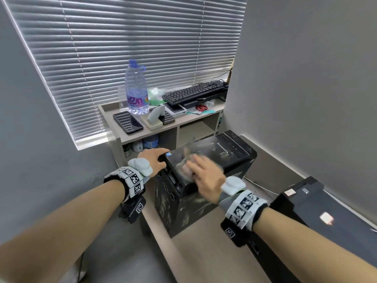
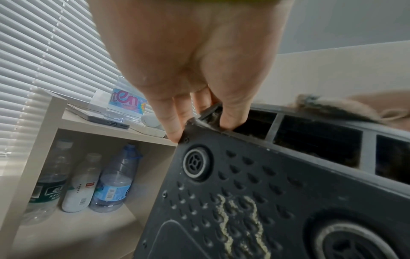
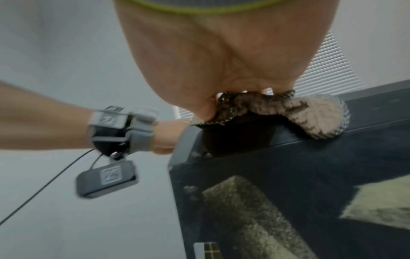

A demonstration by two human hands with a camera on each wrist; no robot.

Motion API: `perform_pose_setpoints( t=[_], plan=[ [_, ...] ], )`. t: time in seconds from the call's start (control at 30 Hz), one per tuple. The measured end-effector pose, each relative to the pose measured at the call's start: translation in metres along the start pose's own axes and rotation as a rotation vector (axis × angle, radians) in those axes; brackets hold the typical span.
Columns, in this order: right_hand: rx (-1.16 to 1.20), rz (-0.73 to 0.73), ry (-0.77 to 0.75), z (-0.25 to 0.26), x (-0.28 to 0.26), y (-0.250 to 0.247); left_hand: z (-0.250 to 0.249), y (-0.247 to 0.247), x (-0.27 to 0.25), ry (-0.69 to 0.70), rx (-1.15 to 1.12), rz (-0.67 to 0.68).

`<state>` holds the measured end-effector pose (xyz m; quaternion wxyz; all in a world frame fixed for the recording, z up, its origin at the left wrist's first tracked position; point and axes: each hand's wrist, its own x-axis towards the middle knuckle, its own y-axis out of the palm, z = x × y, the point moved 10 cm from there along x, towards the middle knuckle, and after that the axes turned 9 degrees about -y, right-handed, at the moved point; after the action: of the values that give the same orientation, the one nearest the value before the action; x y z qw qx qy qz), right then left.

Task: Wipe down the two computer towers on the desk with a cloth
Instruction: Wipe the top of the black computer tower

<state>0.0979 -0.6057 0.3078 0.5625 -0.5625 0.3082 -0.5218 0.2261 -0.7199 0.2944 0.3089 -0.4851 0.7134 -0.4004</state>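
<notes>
The dusty black metal computer tower [image 1: 206, 174] lies on its side on the pale wood-grain desk [image 1: 206, 252]. The left hand [image 1: 155, 160] grips its near top corner, thumb and fingers hooked over the edge, steadying it. The right hand [image 1: 206, 176] presses a beige fleecy cloth [image 3: 310, 115] flat on the upward-facing panel; the cloth is bunched under the palm, the fingers blurred.

Judgement: wiping of the first tower is in hand. Yellowish dust patches remain on the side panel, which need the next passes. The second black tower [image 1: 326, 213] lies well apart to the right, apparently untouched.
</notes>
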Motion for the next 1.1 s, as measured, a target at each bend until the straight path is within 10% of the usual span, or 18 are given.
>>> perform_pose_setpoints(
  t=[0.63, 0.97, 1.1],
  plan=[
    [-0.097, 0.152, -0.109, 0.016, -0.023, 0.023, 0.002, -0.002, -0.005, -0.005, -0.002, -0.026],
    [-0.055, 0.220, 0.303, -0.118, 0.008, -0.001, 0.006, 0.000, -0.004, -0.017, -0.075, -0.024],
    [-0.059, 0.194, 0.128, -0.061, 0.039, 0.000, 0.005, 0.000, -0.002, -0.015, -0.083, -0.037]
  ],
)
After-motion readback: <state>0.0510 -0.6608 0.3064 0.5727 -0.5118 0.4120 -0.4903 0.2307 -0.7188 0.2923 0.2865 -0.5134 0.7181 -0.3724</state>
